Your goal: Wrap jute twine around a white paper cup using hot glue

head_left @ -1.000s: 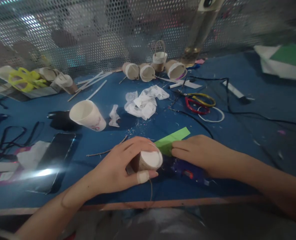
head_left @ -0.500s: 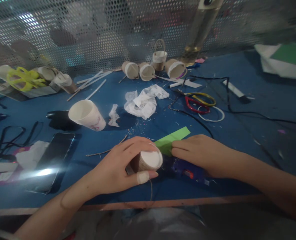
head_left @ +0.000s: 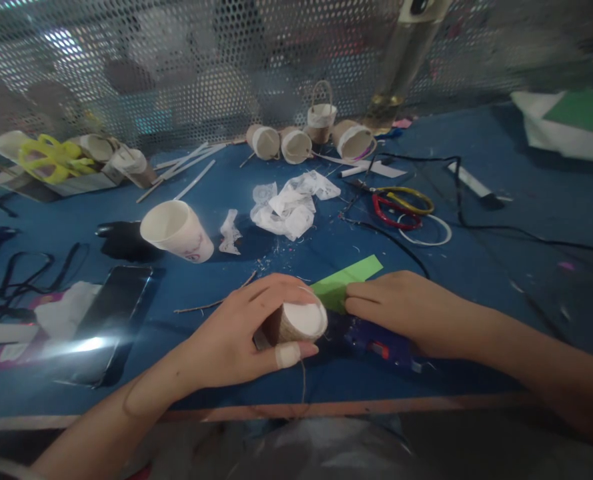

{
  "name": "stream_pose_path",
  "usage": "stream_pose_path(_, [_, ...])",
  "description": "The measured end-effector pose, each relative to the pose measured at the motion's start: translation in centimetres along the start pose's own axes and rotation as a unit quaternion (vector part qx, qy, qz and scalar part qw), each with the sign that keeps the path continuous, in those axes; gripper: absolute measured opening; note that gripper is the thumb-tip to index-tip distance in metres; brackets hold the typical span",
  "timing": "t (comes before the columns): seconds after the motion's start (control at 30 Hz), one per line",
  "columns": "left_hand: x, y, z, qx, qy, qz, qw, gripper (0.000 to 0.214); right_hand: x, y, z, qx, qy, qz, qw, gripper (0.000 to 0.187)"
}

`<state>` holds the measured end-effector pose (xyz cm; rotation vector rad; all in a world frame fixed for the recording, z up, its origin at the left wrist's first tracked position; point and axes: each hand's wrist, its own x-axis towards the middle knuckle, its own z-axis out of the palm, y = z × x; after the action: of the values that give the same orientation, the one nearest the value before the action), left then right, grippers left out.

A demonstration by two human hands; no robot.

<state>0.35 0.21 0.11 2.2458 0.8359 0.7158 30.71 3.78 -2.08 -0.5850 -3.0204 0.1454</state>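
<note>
Clearly working at a blue desk (head_left: 476, 273), with left hand (head_left: 246, 327) and right hand (head_left: 401, 300) low over its near side. Poising the right just beside a blue tool (head_left: 363, 341). Holding a small twine-wrapped cup (head_left: 303, 320) in the left, with the grip opened just to its width. Curling right fingers at a green strip (head_left: 349, 275); cannot tell whether pinching it.

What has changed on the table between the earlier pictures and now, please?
Nothing has visibly moved, beyond a slight shift of the whole view. The left hand still holds the small cup, and the right hand stays by the green strip. The white cup is unmoved too.
</note>
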Motion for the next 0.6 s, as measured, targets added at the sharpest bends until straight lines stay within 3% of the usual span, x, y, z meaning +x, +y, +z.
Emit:
stream_pose_path(0.3, [0.28,0.07,0.02,-0.012,0.014,0.009,1.000,0.037,0.04,-0.17,-0.29,-0.003,-0.024,0.005,1.000,0.037])
stream_pose_path(0.6, [0.20,-0.02,0.03,-0.044,0.035,-0.003,0.998,0.039,-0.26,0.16,0.67,-0.013,0.012,0.001,1.000,0.042])
